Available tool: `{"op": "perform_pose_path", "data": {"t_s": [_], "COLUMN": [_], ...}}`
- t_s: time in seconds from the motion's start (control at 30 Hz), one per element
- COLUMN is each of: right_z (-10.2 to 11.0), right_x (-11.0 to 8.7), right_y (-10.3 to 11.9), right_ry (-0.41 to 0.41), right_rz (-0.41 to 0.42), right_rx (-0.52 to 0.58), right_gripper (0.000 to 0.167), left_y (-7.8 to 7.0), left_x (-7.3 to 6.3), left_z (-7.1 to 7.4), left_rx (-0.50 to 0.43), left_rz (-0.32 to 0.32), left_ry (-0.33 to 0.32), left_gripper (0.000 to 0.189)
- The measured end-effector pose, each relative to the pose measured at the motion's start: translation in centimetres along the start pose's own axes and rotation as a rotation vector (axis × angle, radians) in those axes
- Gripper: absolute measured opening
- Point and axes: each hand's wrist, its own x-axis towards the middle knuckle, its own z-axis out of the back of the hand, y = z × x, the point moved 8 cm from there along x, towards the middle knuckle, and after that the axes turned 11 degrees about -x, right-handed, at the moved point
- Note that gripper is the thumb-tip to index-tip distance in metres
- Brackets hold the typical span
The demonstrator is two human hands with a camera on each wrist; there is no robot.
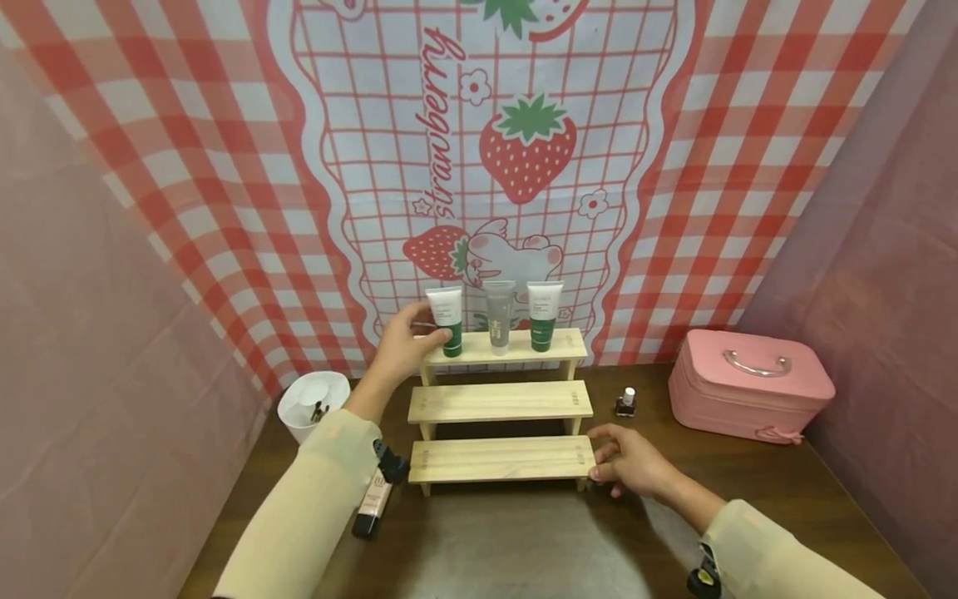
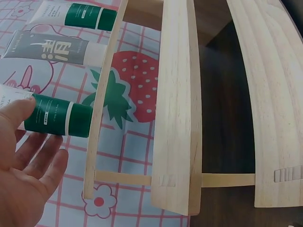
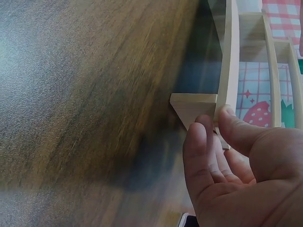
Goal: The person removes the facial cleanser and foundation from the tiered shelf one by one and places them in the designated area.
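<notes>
While the right hand [image 1: 631,464] pinches the wooden stand [image 1: 501,460] by its right front corner, light pressure should steady it. Farther back, the left hand [image 1: 402,348] holds the leftmost green-and-white tube [image 1: 447,318] between thumb and fingers on the top board [image 1: 481,350]; release gently.

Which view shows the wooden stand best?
Head: all three tiers of the wooden stand are in frame from the front. Left wrist shows them close but cut off; right wrist shows just part, some behind the right hand.
</notes>
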Motion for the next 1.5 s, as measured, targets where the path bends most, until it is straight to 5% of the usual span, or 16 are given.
{"op": "perform_pose_path", "data": {"t_s": [0.37,0.57,0.9,1.2,1.5], "right_z": [-0.4,-0.6,0.3,0.3,-0.2], "right_x": [0.6,0.9,0.5,0.2,-0.1], "right_y": [0.4,0.0,-0.2,0.4,0.6], "right_ry": [0.006,0.014,0.004,0.000,0.005], "right_rz": [0.007,0.023,0.036,0.039,0.043], "right_rx": [-0.023,0.004,0.011,-0.047,-0.060], "right_gripper": [0.061,0.063,0.067,0.064,0.064], "left_y": [-0.2,-0.9,-0.1,4.7,10.2], "left_x": [-0.2,-2.4,-10.6,-19.7,-27.0], "left_z": [1.0,1.7,4.0,7.3,7.5], "left_rx": [0.046,0.056,0.008,-0.026,-0.167], "left_rz": [0.007,0.003,-0.020,0.088,0.271], "left_ry": [-0.047,-0.027,0.066,0.063,0.222], "left_gripper": [0.041,0.040,0.039,0.042,0.048]}}
